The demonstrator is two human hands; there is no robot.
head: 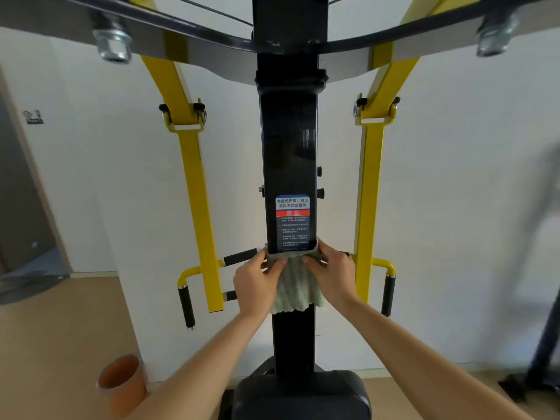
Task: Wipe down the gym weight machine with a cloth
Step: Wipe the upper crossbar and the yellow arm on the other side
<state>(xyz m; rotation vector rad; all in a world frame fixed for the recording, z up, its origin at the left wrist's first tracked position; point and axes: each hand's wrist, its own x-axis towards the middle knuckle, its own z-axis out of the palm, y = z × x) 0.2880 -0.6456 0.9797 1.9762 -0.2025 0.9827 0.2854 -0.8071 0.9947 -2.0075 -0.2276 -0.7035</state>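
The left grip (257,283) and right grip (330,274) are both holding the cloth (295,291), each with fingers and thumb curled round its upper edge. They are pulling that edge tight across the front of the machine's black post (289,140), touching the lower edge of the label (293,222). The rest of the pale green cloth is hanging down the post between the two wrists. The grips are sitting on either side of the post, close together but apart. Yellow arms (197,183) are hanging down on both sides of the post, each carrying black foam handles (186,307) near its lower end. A dark pad (303,395) is lying at the foot of the post. An orange tube (122,380) is standing on the floor (60,328) at lower left, its open end facing up; what it is holding cannot be told
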